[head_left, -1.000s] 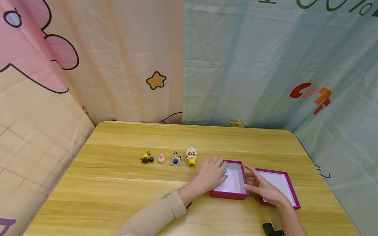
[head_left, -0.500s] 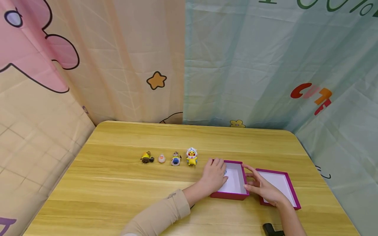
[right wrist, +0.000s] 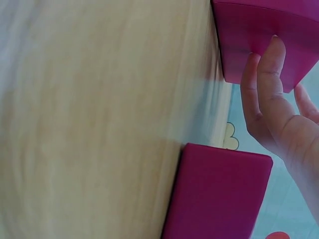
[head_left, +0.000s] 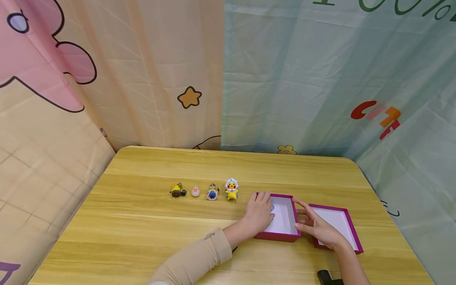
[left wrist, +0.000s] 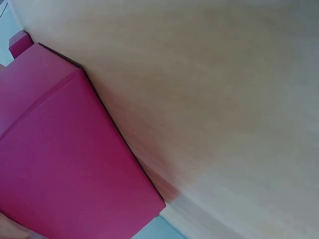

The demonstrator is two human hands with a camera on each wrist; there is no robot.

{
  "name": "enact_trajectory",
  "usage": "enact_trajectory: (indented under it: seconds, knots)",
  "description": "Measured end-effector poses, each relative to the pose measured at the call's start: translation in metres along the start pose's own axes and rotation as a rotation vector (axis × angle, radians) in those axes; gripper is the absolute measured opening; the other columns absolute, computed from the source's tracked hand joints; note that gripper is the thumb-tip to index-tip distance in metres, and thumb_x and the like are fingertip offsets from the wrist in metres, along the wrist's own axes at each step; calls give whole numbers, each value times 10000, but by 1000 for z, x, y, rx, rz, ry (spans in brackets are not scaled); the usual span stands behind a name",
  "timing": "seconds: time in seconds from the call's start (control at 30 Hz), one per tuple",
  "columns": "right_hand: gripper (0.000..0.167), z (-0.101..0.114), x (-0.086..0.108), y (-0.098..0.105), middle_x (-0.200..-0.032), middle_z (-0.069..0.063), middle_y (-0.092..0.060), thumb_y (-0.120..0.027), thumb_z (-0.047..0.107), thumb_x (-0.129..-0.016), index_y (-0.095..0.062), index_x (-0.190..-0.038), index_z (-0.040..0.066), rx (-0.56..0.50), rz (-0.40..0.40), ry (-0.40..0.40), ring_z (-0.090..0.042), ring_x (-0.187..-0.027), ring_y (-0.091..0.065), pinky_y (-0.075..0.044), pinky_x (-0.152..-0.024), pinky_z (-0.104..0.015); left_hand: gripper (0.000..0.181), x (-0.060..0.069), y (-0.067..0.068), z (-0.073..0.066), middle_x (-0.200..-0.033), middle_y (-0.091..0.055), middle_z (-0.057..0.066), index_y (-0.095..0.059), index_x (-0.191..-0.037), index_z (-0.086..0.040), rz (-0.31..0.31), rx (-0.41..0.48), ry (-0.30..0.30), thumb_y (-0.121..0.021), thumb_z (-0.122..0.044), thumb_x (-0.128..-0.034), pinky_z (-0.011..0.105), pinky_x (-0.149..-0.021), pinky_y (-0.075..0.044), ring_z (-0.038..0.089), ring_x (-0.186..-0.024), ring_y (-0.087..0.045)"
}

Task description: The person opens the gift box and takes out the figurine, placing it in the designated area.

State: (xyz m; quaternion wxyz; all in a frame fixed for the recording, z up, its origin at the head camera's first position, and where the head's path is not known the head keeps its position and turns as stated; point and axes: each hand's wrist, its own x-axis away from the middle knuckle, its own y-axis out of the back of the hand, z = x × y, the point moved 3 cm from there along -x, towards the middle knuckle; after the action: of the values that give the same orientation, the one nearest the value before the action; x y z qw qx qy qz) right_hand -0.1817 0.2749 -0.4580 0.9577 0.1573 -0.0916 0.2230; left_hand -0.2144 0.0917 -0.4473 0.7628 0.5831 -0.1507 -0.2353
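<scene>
An open magenta box (head_left: pixel 277 237) with a white inside stands on the table. My left hand (head_left: pixel 259 213) reaches over its left side, fingers bent down and partly hidden. Beside that hand, a small light-blue thing (head_left: pixel 272 207) shows inside the box; whether the fingers hold it is unclear. The left wrist view shows the magenta outer wall (left wrist: pixel 75 159) of the box. My right hand (head_left: pixel 318 227) touches the box's right wall with its fingertips. In the right wrist view its fingers (right wrist: pixel 271 74) are fairly straight against that wall.
Left of the box, a row holds a yellow-and-brown figure (head_left: pixel 177 190), a small pale duck (head_left: pixel 195 191), a blue-and-white figure (head_left: pixel 212 192) and a yellow figure with a white hood (head_left: pixel 232 189). A magenta lid (head_left: pixel 350 227) lies right. A black object (head_left: pixel 328 278) sits at the front.
My left hand has shifted slightly right and lower over the box's left side, then stayed nearly still. The right hand, the box and the row of figures keep their places.
</scene>
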Motion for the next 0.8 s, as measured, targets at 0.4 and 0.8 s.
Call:
enact_trajectory:
  seconds: [0.4,0.8]
  knots:
    - [740,-1,0,-1,-1373,-305,-206,-576,132,-890,-97,-1453,155,10,-12,-18,-453,-1165,-388,-457,-873,-312,341,-2,-1,-2,-1095,-410,-29,-513,-1233,-251,-35,65,1,-484,-382,-919,318,-941,-289,138,-1070,-366]
    - [736,0,0,0,-1368,-322,-193,-563,126,-898,-80,-1453,141,7,6,2,-453,-1157,-394,-456,-862,-281,460,-7,-2,-5,-1117,-413,-43,-503,-1245,-315,-25,15,23,-523,-545,-847,315,-960,-290,127,-1082,-372]
